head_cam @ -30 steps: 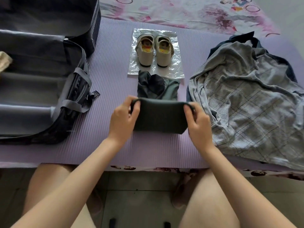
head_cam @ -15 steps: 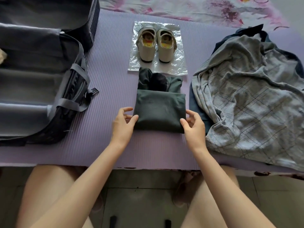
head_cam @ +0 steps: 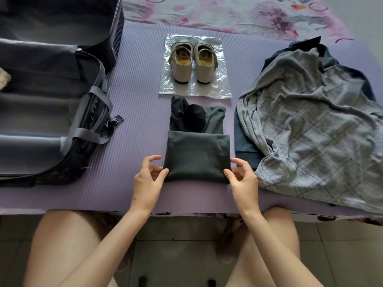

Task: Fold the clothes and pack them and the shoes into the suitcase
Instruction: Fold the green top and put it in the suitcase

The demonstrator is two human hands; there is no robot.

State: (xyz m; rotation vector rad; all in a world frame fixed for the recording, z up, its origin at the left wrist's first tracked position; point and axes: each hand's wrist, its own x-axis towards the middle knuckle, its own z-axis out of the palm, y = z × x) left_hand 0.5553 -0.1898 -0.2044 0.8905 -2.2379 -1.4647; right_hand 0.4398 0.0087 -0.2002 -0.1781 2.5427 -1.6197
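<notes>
Dark garment (head_cam: 196,156) now laid flat, left hand (head_cam: 147,180) and right hand (head_cam: 244,180) at its near corners — fingers (head_cam: 153,158) loose (thumbs touching).

Left hand (head_cam: 147,180) and right hand (head_cam: 242,180) touch the folded dark garment (head_cam: 196,156) at its near corners; suitcase (head_cam: 41,112) lies open, left; shoes (head_cam: 182,72) beyond.

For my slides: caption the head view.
Left hand and right hand touch the folded dark garment; shoes beyond, open suitcase left.
</notes>
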